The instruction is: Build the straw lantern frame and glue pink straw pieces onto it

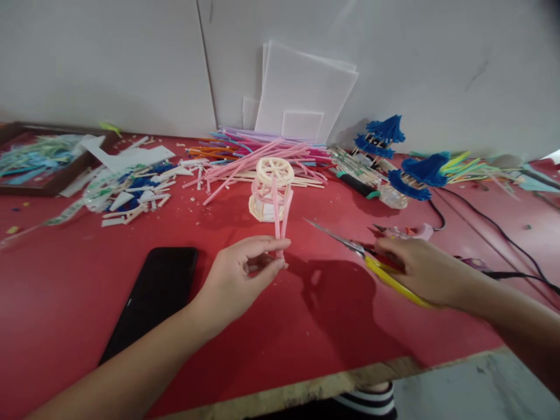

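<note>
My left hand (238,280) pinches two short pink straw pieces (280,216) upright between thumb and fingertips, just above the red table (306,326). Behind the straws stands a small cream wheel-like model (272,189) made of sticks. My right hand (420,268) grips yellow-handled scissors (350,245), blades pointing left toward the straws, a short gap away. The blades look nearly closed.
A black phone (153,297) lies left of my left arm. A pile of coloured straws (258,154) and white foam sheets (301,93) sit at the back wall. Blue tasselled models (394,151), a glue gun (411,232) with black cable, and scraps (131,186) surround them.
</note>
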A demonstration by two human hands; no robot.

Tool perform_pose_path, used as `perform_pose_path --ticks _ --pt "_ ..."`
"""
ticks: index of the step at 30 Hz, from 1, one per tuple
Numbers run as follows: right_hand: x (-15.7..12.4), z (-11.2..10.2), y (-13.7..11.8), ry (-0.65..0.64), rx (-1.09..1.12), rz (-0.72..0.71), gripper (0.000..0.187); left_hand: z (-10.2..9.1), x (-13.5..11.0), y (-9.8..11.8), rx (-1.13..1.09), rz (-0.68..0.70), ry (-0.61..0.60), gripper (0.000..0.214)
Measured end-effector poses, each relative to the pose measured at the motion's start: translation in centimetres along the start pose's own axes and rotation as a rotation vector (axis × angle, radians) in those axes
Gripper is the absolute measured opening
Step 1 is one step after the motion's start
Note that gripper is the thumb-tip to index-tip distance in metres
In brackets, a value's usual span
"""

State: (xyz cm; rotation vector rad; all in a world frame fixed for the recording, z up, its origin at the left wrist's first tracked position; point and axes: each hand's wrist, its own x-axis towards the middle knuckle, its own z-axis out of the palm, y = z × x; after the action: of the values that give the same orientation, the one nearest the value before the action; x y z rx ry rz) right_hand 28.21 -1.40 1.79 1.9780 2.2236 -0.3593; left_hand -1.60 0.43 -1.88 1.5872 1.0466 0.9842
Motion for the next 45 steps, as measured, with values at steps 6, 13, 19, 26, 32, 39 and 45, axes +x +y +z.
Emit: perform_pose_path --ticks 6,13,19,26,32,39,45 --pt "-2.7 -1.2 -0.3 -0.425 0.335 -0.194 0.042 0.0 0.0 0.5 -0.038 -0.08 -0.092 0.026" --pt "-2.1 -1.3 -2.4 -0.486 0.388 -0.234 0.047 -0.1 -0.2 0.6 0.019 -0.052 -0.205 0.025" --pt "-1.8 -1.7 -3.4 -0.519 0.375 -0.286 0.049 -0.1 -0.2 0.5 -0.049 -0.126 -0.281 0.025" --pt "-1.4 -1.5 -3.8 -0.523 0.379 -0.288 0.047 0.0 -0.3 0.6 -0.15 -0.215 -0.305 0.026" --pt "-1.2 -1.2 -3.7 -0.529 0.38 -0.294 0.048 0.0 -0.2 0.6 -0.166 -0.222 -0.313 0.025" --pt "-1.0 -0.7 -3.8 -0.491 0.333 -0.25 0.049 0.1 -0.1 0.7 -0.173 -0.236 -0.314 0.025" --pt "-1.0 -0.1 -3.9 -0.442 0.312 -0.248 0.051 0.1 -0.1 0.7 -0.165 -0.231 -0.302 0.025"
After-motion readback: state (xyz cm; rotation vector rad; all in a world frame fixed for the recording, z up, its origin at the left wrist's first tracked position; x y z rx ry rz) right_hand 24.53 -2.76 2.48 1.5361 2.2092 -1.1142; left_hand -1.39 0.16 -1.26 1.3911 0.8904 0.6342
